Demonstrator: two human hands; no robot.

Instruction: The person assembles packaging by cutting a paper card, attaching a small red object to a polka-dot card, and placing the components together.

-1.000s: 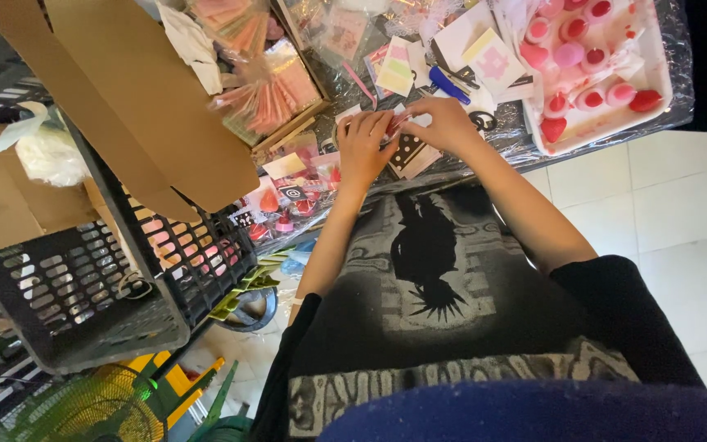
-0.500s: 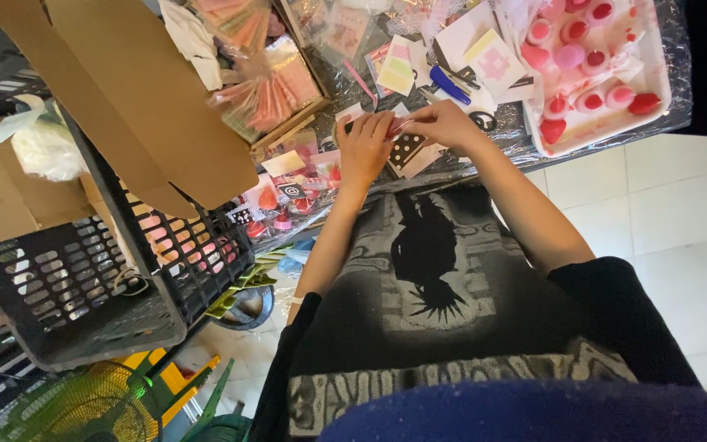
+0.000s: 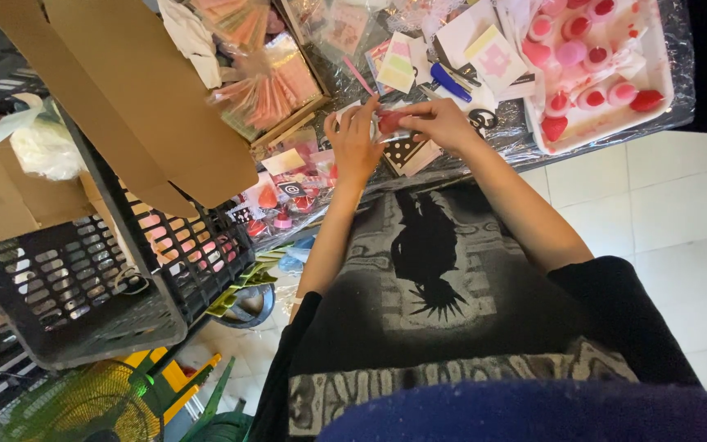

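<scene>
Two bare hands meet over the near edge of a cluttered, plastic-wrapped table (image 3: 517,151). Left hand (image 3: 354,139) and right hand (image 3: 439,121) both pinch a small red teardrop-shaped sponge (image 3: 389,121) that sits in a glossy clear plastic sleeve; fingers of each are closed on it, thumbs toward each other. The sponge lies between the two hands, long axis roughly running from one hand to the other; which end is the tip cannot be told.

Just under the right hand: a flat card with white dots on black (image 3: 409,154), touching the table edge. Beyond the right hand, a blue pen-like tool (image 3: 450,82) and pale paper cards (image 3: 397,62). Farther out on that side, a white rectangular tray (image 3: 615,123) holding pink and red soft rounded sponges.

Beyond the left hand, a stack of shiny cellophane packets (image 3: 267,90). Outward of the left hand, a brown corrugated cardboard flap (image 3: 124,90) and a black plastic lattice crate (image 3: 83,286).

Open room: white tiled floor (image 3: 681,205) below the right forearm; the table itself is crowded.
</scene>
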